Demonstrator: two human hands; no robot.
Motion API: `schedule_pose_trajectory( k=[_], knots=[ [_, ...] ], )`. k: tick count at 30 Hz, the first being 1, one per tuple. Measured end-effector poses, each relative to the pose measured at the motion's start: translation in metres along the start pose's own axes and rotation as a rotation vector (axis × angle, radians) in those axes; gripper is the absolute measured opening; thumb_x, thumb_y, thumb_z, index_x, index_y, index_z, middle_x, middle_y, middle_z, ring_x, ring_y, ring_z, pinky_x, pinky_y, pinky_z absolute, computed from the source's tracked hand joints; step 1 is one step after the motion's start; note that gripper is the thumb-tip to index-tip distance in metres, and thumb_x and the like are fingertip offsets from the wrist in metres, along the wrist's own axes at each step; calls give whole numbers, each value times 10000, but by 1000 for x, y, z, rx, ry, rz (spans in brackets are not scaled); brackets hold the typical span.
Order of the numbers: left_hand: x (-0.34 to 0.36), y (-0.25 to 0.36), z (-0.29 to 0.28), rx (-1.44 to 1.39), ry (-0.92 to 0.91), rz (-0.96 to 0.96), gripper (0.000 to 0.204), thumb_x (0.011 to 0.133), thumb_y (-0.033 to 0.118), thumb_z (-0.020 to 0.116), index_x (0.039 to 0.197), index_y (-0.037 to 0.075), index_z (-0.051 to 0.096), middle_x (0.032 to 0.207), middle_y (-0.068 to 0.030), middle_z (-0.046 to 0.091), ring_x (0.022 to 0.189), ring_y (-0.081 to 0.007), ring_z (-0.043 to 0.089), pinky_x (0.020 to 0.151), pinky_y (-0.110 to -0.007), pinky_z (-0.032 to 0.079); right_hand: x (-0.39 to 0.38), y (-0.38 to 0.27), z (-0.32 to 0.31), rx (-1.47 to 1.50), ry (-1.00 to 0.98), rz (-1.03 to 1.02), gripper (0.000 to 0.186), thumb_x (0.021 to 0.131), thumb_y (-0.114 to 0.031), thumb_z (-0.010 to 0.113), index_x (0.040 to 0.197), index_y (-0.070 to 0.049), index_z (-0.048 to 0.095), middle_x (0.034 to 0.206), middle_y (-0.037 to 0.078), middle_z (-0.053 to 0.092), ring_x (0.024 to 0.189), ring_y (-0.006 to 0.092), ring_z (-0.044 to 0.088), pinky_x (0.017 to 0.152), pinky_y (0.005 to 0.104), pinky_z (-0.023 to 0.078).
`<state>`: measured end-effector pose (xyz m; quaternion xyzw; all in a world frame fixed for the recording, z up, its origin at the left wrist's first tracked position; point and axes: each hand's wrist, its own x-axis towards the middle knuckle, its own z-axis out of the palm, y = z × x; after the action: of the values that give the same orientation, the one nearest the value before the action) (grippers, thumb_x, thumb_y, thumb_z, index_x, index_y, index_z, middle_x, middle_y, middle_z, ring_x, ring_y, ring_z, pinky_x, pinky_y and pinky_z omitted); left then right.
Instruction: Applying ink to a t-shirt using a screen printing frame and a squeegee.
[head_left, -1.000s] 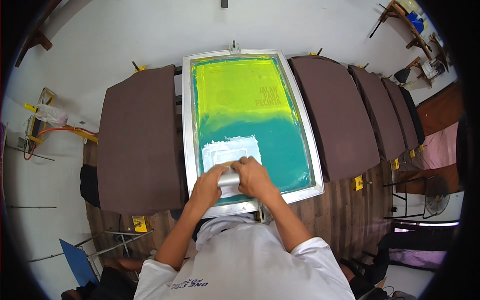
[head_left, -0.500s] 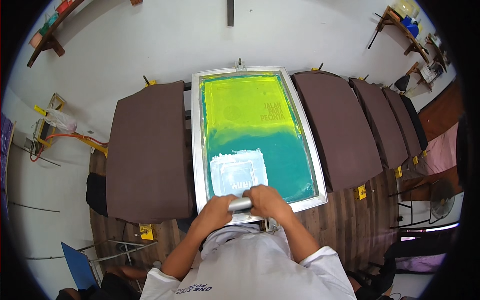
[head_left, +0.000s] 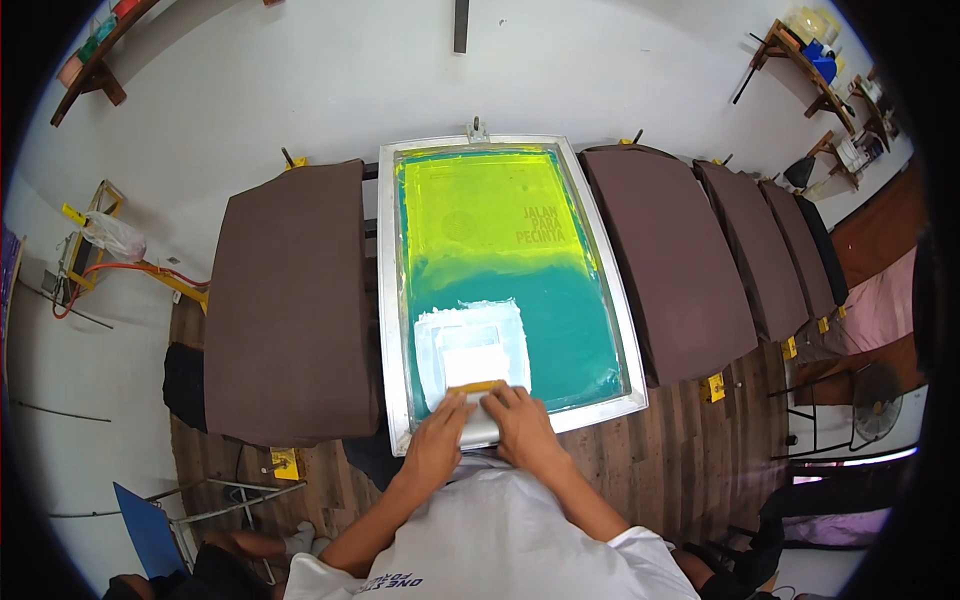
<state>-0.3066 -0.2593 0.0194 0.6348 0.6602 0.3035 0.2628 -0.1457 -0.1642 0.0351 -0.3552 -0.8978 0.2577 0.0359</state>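
Note:
A framed printing screen [head_left: 388,300] lies in front of me, its mesh yellow-green at the far end and teal at the near end. On the near left of the mesh sits a patch of white ink [head_left: 470,355]. Both hands hold a squeegee [head_left: 480,432] with a silver handle at the screen's near edge. My left hand [head_left: 437,442] is closed round its left end and my right hand [head_left: 525,432] round its right end. The squeegee's yellow blade [head_left: 475,387] shows just beyond my fingers, at the near side of the white patch.
Brown cloth-covered boards stand at the left [head_left: 290,300] and right [head_left: 670,260] of the screen, with more farther right. A blue panel [head_left: 150,530] leans at lower left, beside a seated person's leg [head_left: 255,543]. A fan [head_left: 876,402] stands at right.
The squeegee has tipped so its yellow blade now shows on the far side, and my hands have turned with it. Bright white ink now covers the patch's middle, where lettering showed before.

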Motion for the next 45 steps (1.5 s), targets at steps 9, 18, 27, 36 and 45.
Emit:
schedule_pose_trajectory(
  k=[9,18,27,36,45],
  knots=[
    [34,10,-38,-197,-58,-69,464,741,-128,534,1176,0,633,1085,-240,664,1025,-407,637,915,-444,496,36,-6,-42,-69,-129,-36,409,658,-10,685,1059,-92,692,1018,111,674,951,338,641,767,468,534],
    [49,-23,-8,-100,68,27,580,674,-199,528,1224,-25,591,1271,-252,585,1194,-409,565,1024,-419,465,49,16,-13,-72,29,-51,517,635,-13,715,1128,-101,589,1139,102,601,1048,340,583,797,470,513],
    [6,25,-31,-121,-212,-155,585,700,-132,591,1271,-6,570,1287,-230,595,1194,-406,571,1025,-428,463,0,-7,-26,-44,-160,3,596,606,-7,744,1181,-100,614,1170,110,619,1070,338,591,821,477,504],
    [90,-24,-30,-74,55,-15,486,724,-159,549,1185,-15,606,1165,-217,634,1082,-404,612,937,-440,496,95,26,-29,-117,-18,-30,427,705,-21,678,1113,-134,625,1090,87,633,1025,332,600,810,506,490],
    [-12,10,-2,60,-16,-15,628,662,-169,586,1270,-14,581,1378,-222,522,1295,-386,501,1082,-459,410,-13,-9,2,-109,35,-54,416,770,-35,630,1180,-79,571,1261,138,541,1156,324,539,883,486,445]
  ],
)
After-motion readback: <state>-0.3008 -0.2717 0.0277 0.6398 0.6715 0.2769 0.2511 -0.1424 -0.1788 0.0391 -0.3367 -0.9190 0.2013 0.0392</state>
